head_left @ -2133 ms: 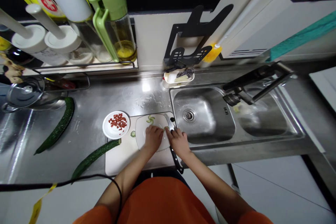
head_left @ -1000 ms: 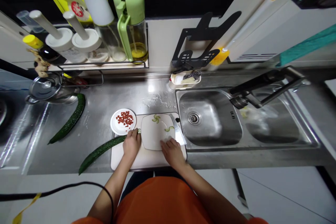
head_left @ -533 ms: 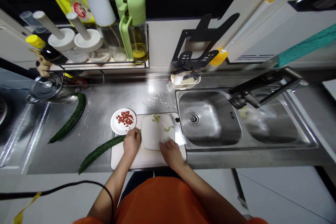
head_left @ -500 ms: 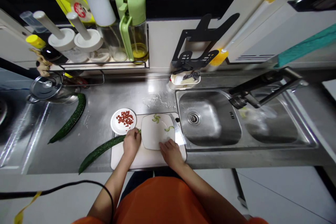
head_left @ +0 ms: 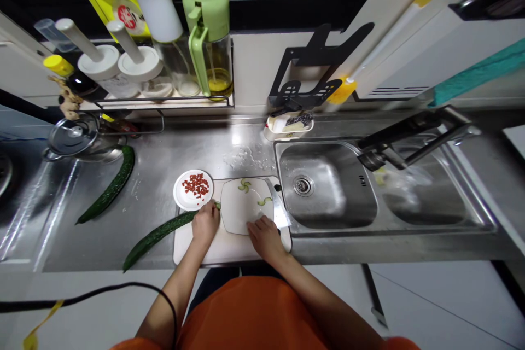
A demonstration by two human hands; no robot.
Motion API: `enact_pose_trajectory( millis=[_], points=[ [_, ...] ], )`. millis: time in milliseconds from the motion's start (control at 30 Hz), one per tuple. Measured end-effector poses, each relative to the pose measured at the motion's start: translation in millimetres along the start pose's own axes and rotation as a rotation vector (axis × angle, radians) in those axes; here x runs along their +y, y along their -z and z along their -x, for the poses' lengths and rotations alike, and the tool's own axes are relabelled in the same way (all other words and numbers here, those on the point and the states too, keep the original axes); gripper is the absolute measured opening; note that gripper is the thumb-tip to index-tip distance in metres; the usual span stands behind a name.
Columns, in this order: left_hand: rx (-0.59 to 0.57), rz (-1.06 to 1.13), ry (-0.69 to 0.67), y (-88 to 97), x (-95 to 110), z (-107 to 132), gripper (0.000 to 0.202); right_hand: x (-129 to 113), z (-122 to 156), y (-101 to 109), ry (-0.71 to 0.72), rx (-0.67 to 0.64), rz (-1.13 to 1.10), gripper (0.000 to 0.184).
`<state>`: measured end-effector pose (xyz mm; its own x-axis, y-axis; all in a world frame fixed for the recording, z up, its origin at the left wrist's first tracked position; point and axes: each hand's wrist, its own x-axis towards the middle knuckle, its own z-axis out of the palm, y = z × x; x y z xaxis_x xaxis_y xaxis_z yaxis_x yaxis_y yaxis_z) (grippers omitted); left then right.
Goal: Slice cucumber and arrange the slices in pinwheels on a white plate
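Observation:
A white square plate (head_left: pixel 246 205) with a few cucumber slices (head_left: pixel 244 186) lies on a white cutting board (head_left: pixel 223 249). My left hand (head_left: pixel 205 225) rests curled at the plate's left edge, pinching a cucumber slice (head_left: pixel 216 205) next to the cut end of a long cucumber (head_left: pixel 158 235). My right hand (head_left: pixel 264 236) rests at the plate's near right corner, fingers bent, touching the plate; what it holds, if anything, is hidden. A knife (head_left: pixel 278 209) lies along the plate's right side.
A small round dish of red bits (head_left: pixel 193 189) sits left of the plate. A second cucumber (head_left: pixel 110 186) lies on the steel counter (head_left: pixel 164 153). A double sink (head_left: pixel 328 186) with faucet (head_left: pixel 406 142) is right. A pot lid (head_left: pixel 71 139) and bottle rack (head_left: pixel 156 76) stand behind.
Both hands left the middle of the plate. My left hand went to its left edge by the cucumber end; my right hand drew back to the near right corner. The view shifted slightly.

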<state>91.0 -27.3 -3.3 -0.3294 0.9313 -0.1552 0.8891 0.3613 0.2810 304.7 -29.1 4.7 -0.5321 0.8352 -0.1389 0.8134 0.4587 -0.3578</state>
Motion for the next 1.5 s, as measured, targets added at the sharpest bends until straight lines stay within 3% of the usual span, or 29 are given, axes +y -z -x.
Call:
enact_pose_trajectory(
  millis=[133,300,500,667,800,900,1000,1167,1300,1500],
  points=[
    [-0.006,0.089,0.043,8.7,-3.6,0.2,0.016,0.9,-0.4,1.3,-0.009,-0.004,-0.027,0.013],
    [-0.028,0.423,0.043,23.5,-13.6,-1.6,0.017,1.0,-6.4,5.5,-0.030,0.021,-0.162,0.020],
    [-0.282,0.840,0.045,24.8,-0.9,-4.1,0.029,-4.2,-26.4,14.5,-0.124,0.114,-0.518,0.022],
    [-0.439,0.999,0.011,20.6,21.0,-0.9,0.032,-8.8,-40.4,22.6,-0.342,0.013,-0.921,0.021],
    [-0.507,1.065,0.039,17.5,32.6,1.5,0.035,-7.6,-41.3,22.0,-0.412,-0.029,-1.083,0.019],
    [-0.540,1.093,0.110,16.7,38.5,1.1,0.037,-4.8,-38.0,21.0,-0.420,0.020,-1.073,0.016],
    [-0.607,1.105,0.281,16.8,42.8,-0.4,0.044,-1.7,-34.1,22.8,-0.384,0.099,-0.986,0.015],
    [-0.826,1.229,0.581,14.3,50.1,-2.0,0.054,1.5,-28.3,30.5,-0.161,0.226,-0.760,0.012],
    [-0.882,1.324,0.607,8.3,55.8,-3.2,0.049,1.9,-24.2,34.7,0.001,0.258,-0.650,0.013],
    [-0.814,1.370,0.626,5.0,64.4,-7.0,0.047,5.7,-20.0,33.7,-0.031,0.288,-0.631,0.014]
  ],
)
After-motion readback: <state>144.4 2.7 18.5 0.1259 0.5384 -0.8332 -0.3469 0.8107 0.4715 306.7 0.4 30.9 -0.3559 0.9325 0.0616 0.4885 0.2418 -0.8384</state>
